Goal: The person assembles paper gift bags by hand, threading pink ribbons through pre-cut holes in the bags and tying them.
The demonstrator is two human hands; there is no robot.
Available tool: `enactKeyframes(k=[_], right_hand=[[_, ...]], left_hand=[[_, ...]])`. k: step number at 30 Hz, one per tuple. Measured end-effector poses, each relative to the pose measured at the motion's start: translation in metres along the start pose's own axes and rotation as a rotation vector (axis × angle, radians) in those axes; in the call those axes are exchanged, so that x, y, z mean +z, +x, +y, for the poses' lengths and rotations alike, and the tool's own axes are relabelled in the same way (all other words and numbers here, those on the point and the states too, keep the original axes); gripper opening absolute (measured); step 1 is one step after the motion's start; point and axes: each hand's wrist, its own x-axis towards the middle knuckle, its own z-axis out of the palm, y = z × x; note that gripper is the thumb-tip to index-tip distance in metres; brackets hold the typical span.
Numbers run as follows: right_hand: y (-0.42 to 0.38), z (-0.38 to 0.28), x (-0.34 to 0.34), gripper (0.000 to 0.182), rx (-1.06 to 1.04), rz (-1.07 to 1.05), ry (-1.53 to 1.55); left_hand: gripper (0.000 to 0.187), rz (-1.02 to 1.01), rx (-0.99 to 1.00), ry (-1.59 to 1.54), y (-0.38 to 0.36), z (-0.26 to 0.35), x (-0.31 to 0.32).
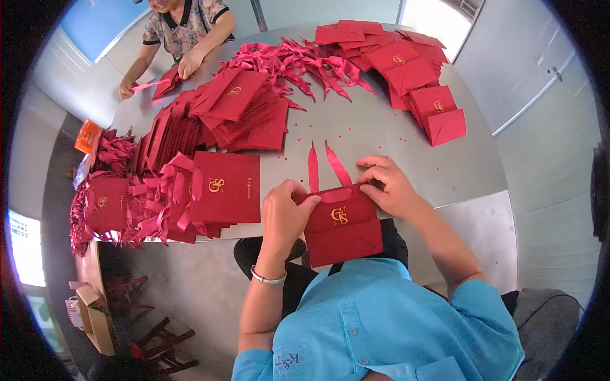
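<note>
A dark red paper bag [344, 226] with a gold logo hangs over the near edge of the grey table [375, 130]. My left hand [284, 213] grips its top left corner. My right hand [389, 185] pinches its top right edge. Two red ribbon [325, 166] ends stick up from the bag's top onto the table, between my hands.
Stacks of finished red bags [225, 187] with ribbons lie at the left. Flat red bags [244, 101] and loose ribbons [295, 63] cover the middle and far side; more bags [438, 111] sit at the right. Another person [184, 28] works at the far end, hands on a bag.
</note>
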Motion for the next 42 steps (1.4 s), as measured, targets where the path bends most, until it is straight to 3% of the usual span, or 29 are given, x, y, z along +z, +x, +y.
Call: enactKeyframes(k=[2,5,7,11,13,14,16,17,19,20,22,23,25,27,28,31,33,35,37,38,39,41,42], right_hand=[[-0.005,-0.006,0.000,0.020,0.057,0.018,0.032],[-0.020,-0.021,-0.001,0.023,-0.006,0.165,-0.175],[-0.040,-0.042,-0.007,0.023,0.408,0.138,0.095],[-0.089,-0.051,-0.023,0.028,0.442,0.088,-0.039],[-0.112,-0.057,-0.025,0.025,0.879,-0.165,0.084],[-0.123,-0.056,-0.017,0.025,0.877,-0.167,0.079],[-0.136,-0.049,0.002,0.031,0.973,-0.157,0.732],[-0.133,-0.052,0.006,0.031,0.969,-0.157,0.724],[-0.117,-0.066,0.018,0.034,1.028,-0.014,1.050],[-0.115,-0.068,0.021,0.034,1.021,-0.024,1.043],[-0.115,-0.072,0.027,0.029,1.065,0.203,1.161],[-0.114,-0.071,0.025,0.029,1.058,0.186,1.155],[-0.109,-0.071,0.010,0.027,0.860,0.236,0.869],[-0.092,-0.082,-0.010,0.023,0.831,0.326,0.695],[-0.084,-0.080,-0.018,0.023,0.837,0.359,0.638],[-0.055,-0.054,-0.048,0.019,0.547,0.219,0.386],[-0.025,-0.073,-0.054,0.017,0.428,0.193,0.317],[0.008,-0.109,-0.059,0.018,-0.204,0.181,-0.303],[0.027,-0.137,-0.058,0.023,-0.287,0.103,-0.259],[0.031,-0.149,-0.054,0.026,-0.484,0.080,-0.360],[0.034,-0.157,-0.053,0.030,-0.666,0.047,-0.470],[0.032,-0.147,-0.036,0.028,-0.802,0.080,-0.500],[0.031,-0.141,-0.030,0.029,-0.793,0.045,-0.511]], left_hand=[[0.025,0.000,0.006,0.010,-0.001,0.000,0.001],[0.024,0.017,0.021,0.014,-0.001,-0.002,0.002],[0.024,0.028,0.027,0.004,-0.003,-0.001,0.000],[0.024,-0.001,-0.030,-0.018,-0.004,-0.002,-0.004],[0.025,0.002,-0.046,-0.033,-0.004,-0.004,-0.002],[0.025,0.012,-0.018,-0.011,-0.004,-0.004,-0.001],[0.026,0.026,0.015,0.006,-0.004,-0.003,0.000],[0.026,0.032,0.047,0.055,-0.004,-0.002,0.002],[0.027,0.053,0.075,0.098,-0.004,-0.002,0.004],[0.027,0.053,0.139,0.108,-0.005,-0.003,0.004],[0.027,0.069,0.192,0.118,-0.010,-0.006,0.004],[0.028,0.146,0.225,0.058,-0.014,-0.006,0.005],[0.029,0.250,0.249,0.003,-0.024,-0.007,0.009],[0.031,0.358,0.282,-0.084,-0.038,-0.010,0.008],[0.030,0.290,0.255,-0.147,-0.048,-0.010,0.004],[0.024,-0.032,0.089,-0.333,-0.073,-0.005,-0.008],[0.020,-0.201,0.121,-0.558,-0.079,-0.002,-0.029],[0.018,-0.186,0.116,-0.561,-0.082,-0.006,-0.036],[0.017,-0.081,-0.019,-0.676,-0.090,-0.019,-0.035],[0.015,-0.098,-0.117,-0.933,-0.094,-0.021,-0.043],[0.013,-0.046,-0.214,-0.845,-0.099,-0.009,-0.066],[0.011,0.045,-0.188,-0.722,-0.107,-0.035,-0.066],[0.010,0.074,-0.212,-0.841,-0.112,-0.043,-0.068]])
